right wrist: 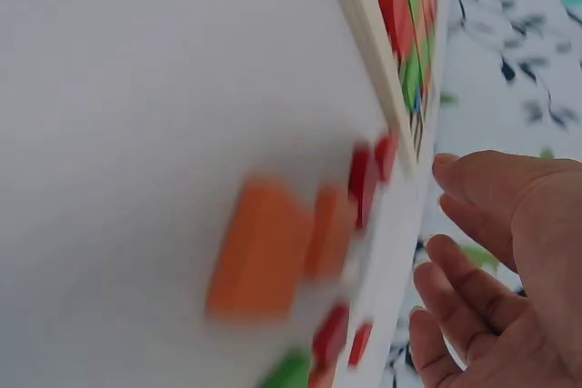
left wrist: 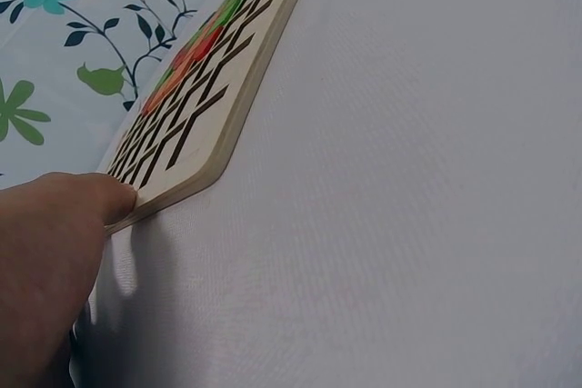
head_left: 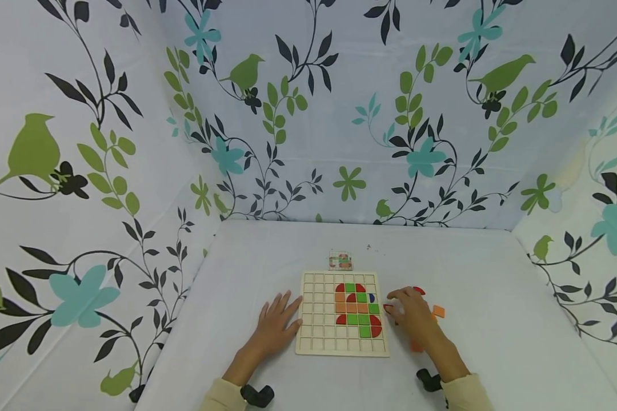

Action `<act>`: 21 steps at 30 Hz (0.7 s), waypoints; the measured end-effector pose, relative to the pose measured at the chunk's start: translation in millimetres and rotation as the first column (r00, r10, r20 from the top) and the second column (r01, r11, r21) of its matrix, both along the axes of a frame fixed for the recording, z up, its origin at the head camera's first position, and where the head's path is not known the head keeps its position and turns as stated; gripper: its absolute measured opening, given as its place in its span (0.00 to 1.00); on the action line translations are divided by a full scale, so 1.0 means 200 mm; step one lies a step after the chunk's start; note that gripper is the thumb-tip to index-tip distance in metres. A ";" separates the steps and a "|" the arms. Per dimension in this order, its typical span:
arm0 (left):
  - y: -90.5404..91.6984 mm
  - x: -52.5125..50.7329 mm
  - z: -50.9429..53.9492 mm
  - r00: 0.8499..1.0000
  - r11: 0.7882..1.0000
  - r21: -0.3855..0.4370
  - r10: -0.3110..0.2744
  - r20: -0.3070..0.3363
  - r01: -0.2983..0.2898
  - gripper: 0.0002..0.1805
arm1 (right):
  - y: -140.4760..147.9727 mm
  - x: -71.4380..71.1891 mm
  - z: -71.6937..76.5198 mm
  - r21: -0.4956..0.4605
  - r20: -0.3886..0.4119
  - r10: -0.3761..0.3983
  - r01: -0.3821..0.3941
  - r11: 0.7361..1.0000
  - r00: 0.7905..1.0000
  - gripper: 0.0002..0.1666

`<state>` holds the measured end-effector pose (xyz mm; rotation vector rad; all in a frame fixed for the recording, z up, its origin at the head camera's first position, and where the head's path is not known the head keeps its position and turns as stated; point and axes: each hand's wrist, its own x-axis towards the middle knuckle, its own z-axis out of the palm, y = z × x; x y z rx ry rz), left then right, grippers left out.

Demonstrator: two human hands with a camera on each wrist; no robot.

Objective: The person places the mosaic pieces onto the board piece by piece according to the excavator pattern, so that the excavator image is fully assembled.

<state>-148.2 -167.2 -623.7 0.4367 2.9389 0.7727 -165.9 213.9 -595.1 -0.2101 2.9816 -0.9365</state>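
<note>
Could, pushing, shift board (head_left: 317, 331) beside spread left grip (head_left: 275, 324), or, hurrying, knock red piece (head_left: 387, 308) beside parted right grip (head_left: 413, 315).

There is one wooden board (head_left: 316, 331), at its far side one small card (head_left: 340, 261); the board carries six green squares (head_left: 364, 331), four orange squares (head_left: 351, 308) and one blue piece (head_left: 372, 298).

Head view looks forward and down — low, close wrist views share the board (head_left: 316, 321).
</note>
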 end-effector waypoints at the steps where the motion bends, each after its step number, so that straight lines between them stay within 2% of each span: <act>1: 0.00 0.00 0.00 1.000 1.000 0.000 0.001 0.002 -0.001 0.32 | 0.05 0.00 0.00 -0.005 -0.004 -0.012 0.012 1.000 1.000 0.20; 5: -0.01 -0.01 -0.01 1.000 1.000 0.001 0.007 0.006 -0.007 0.32 | 0.24 0.02 0.03 0.006 0.051 -0.111 0.111 0.994 0.993 0.28; 10: -0.01 0.00 -0.02 1.000 1.000 -0.004 0.008 0.012 -0.008 0.32 | 0.42 0.08 0.00 0.036 0.130 -0.233 0.231 0.972 0.964 0.31; 16: 0.00 0.01 0.00 1.000 1.000 0.011 0.012 0.000 -0.012 0.31 | 0.48 0.10 -0.04 -0.048 0.165 -0.215 0.225 0.973 0.963 0.24; 21: 0.00 0.01 0.01 1.000 1.000 0.013 0.009 -0.002 -0.009 0.31 | 0.51 0.10 -0.05 -0.039 0.142 -0.192 0.199 0.979 0.971 0.22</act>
